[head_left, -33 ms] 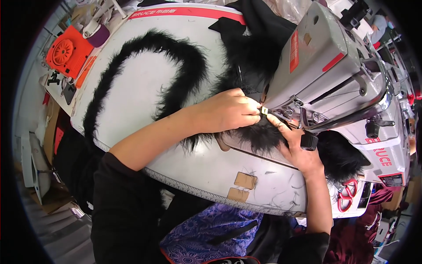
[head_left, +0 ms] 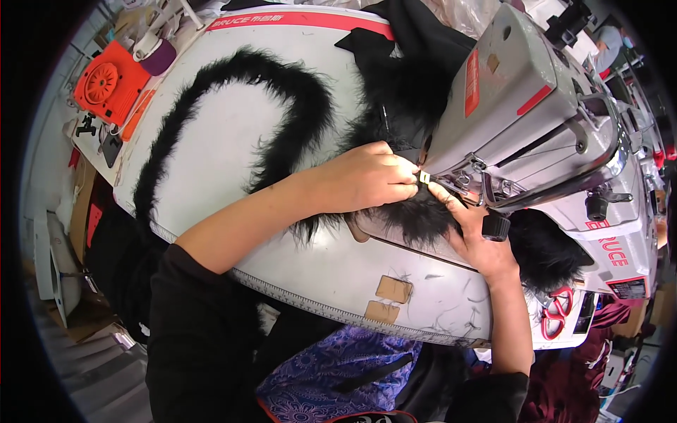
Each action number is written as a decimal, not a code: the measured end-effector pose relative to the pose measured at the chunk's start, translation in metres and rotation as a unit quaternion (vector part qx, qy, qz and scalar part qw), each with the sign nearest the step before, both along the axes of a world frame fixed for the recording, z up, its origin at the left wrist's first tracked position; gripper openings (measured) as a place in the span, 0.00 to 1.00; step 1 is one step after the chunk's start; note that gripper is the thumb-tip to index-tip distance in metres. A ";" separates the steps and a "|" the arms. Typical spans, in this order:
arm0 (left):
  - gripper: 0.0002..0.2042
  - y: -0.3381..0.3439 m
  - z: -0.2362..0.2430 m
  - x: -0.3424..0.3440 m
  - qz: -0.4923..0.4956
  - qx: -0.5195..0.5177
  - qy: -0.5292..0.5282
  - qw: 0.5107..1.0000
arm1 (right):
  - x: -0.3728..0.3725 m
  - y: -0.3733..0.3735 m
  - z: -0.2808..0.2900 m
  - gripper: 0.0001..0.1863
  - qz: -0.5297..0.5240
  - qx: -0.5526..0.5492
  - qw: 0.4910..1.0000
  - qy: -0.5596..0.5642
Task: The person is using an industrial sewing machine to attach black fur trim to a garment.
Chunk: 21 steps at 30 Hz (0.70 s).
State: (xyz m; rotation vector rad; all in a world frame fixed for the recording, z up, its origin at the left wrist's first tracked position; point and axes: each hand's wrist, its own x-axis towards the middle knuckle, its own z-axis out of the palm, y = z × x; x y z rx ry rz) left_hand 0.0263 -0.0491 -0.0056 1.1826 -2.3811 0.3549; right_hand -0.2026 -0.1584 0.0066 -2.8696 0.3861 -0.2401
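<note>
A grey sewing machine (head_left: 515, 92) stands on the right of the white table. My left hand (head_left: 377, 176) is closed beside its needle area, fingertips pinching black fabric with fluffy trim (head_left: 416, 218); the exact grip is partly hidden. Between both hands' fingertips shows a small pale tag (head_left: 424, 177). My right hand (head_left: 479, 236) lies on the trim from the other side, its index finger stretched toward the tag and its thumb apart. Black fabric (head_left: 409, 92) spreads behind my left hand. A long strip of the same trim (head_left: 310, 92) loops across the table's left part.
Red-handled scissors (head_left: 557, 314) lie at the table's right edge. A measuring tape strip (head_left: 296, 303) runs along the front edge, near two brown patches (head_left: 393, 289). An orange device (head_left: 106, 84) and a purple-and-white thread cone (head_left: 156, 56) stand at the far left.
</note>
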 end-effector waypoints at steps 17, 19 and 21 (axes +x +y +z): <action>0.09 0.002 0.001 0.001 0.014 0.026 0.010 1.000 | 0.012 0.007 0.007 0.32 -0.011 0.015 0.999 -0.029; 0.09 0.001 0.004 0.000 0.012 0.027 0.013 0.999 | 0.012 0.008 0.007 0.31 -0.011 -0.002 0.999 -0.036; 0.08 0.001 0.004 -0.001 0.020 0.042 -0.003 0.999 | 0.013 0.009 0.006 0.31 -0.010 -0.017 0.999 -0.043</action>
